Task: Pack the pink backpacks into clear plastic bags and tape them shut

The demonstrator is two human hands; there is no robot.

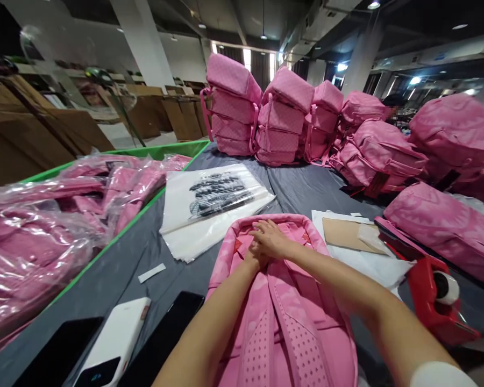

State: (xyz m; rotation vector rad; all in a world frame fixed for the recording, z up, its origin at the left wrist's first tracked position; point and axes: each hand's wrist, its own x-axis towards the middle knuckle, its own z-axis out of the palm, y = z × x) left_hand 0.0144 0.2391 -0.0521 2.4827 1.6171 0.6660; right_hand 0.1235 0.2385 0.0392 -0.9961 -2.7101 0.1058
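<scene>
A pink backpack (pixel 314 333) lies on the dark-covered table in front of me, its perforated shoulder straps (pixel 302 333) facing up and running toward me. Near the top of the backpack both my hands meet. My right hand (pixel 272 239) lies across the left one, its fingers stretched out and a little apart. My left hand (pixel 258 255) is mostly covered by it, so its fingers are hidden, and whether it grips the backpack I cannot tell. Just beyond the backpack rests a stack of printed plastic bags (pixel 210 220).
Pink bags in clear wrapping fill a green-edged bin (pixel 105 266) on the left. Stacked pink bags (pixel 282 113) line the back. A red tape dispenser (pixel 425 301) and cardboard piece (pixel 349 235) lie right; a white power bank (pixel 119 333) and dark phones (pixel 60 349) lie front left.
</scene>
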